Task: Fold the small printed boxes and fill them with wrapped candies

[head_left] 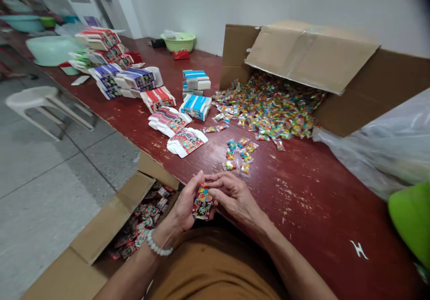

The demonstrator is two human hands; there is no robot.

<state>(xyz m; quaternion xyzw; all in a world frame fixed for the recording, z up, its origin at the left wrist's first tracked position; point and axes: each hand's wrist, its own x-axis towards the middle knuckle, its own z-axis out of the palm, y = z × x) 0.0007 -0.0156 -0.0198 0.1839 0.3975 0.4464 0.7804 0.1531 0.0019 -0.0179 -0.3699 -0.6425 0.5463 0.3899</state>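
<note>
A small printed candy box (203, 203), red and black with bright pictures, is held upright in front of my body. My left hand (187, 205) wraps around its left side, a beaded bracelet on that wrist. My right hand (233, 197) grips the box's upper right edge with thumb and fingers. Just beyond my hands, several wrapped candies (246, 156) in clear packets lie in a small group on the red table (302, 201). Fanned flat candy boxes (188, 142) lie to their left.
A tipped carton (312, 58) spills a heap of wrapped candies (278, 107) at the back right. Stacks of flat boxes (136, 78) stand at the left. An open carton (114, 219) with filled small boxes sits below the table's edge. A white stool (33, 98) stands on the floor.
</note>
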